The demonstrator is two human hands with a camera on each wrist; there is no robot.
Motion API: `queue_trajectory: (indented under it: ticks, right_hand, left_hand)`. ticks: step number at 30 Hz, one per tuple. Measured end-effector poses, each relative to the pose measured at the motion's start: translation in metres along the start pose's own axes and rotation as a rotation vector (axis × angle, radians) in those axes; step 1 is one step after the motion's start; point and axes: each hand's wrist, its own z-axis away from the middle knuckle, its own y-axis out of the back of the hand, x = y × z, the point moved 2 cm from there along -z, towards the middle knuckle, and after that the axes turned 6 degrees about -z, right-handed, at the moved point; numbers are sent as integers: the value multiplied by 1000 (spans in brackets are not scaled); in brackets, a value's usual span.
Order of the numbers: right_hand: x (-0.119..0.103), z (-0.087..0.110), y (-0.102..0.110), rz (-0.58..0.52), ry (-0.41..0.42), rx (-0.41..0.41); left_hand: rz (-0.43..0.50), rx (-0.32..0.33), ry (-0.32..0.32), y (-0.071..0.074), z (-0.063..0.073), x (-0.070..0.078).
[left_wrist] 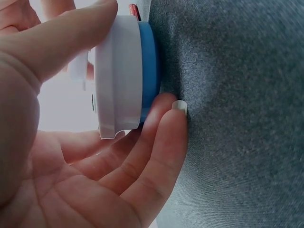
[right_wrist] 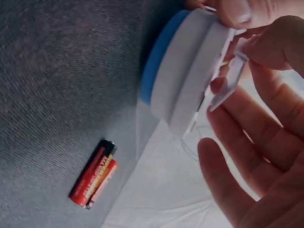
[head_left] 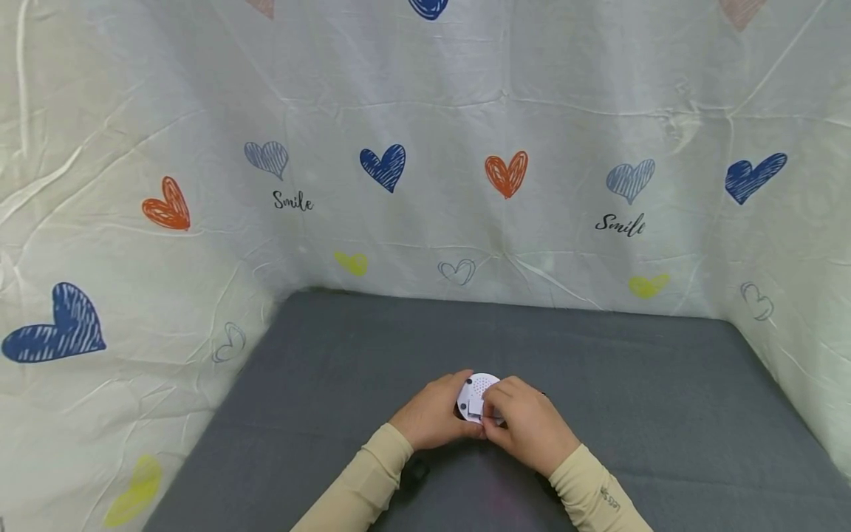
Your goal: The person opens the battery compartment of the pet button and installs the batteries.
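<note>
A round white device (head_left: 484, 382) with small holes and dark dots on its upper face lies between my hands in the head view. Its underside is a blue disc (left_wrist: 150, 61), close over the grey cloth. My left hand (head_left: 435, 414) grips the device by its rim, thumb on one side and fingers curled round the other. Between thumb and fingertips, my right hand (head_left: 528, 421) pinches a small white battery cover (right_wrist: 231, 83), tilted up at the device's face. Two red-and-black AA batteries (right_wrist: 93, 175) lie side by side on the cloth near the device.
A dark grey cloth (head_left: 372, 347) covers the table. Behind it and at both sides hangs a white curtain (head_left: 439, 222) printed with hearts and the word Smile.
</note>
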Motion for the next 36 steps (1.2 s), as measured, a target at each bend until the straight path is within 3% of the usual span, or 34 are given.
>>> queue_trajectory:
  ticks: [5,13,17,28,32,36]
  right_hand:
    - [8,0,11,7,-127,-42]
    - [42,12,46,25,-461,-119]
    - [55,21,54,40,-575,-168]
    - [69,34,49,105,-668,-248]
    - [66,32,47,88,-661,-198]
    - [61,26,37,83,-595,-112]
  left_hand:
    - [18,-19,38,-1,1,-2]
    - [11,-27,86,-1,4,-9]
    - [1,-33,89,-2,3,-12]
    - [12,-45,93,-4,1,-9]
    - [21,-56,100,-4,0,-5]
    - [12,-62,107,-5,-2,-2]
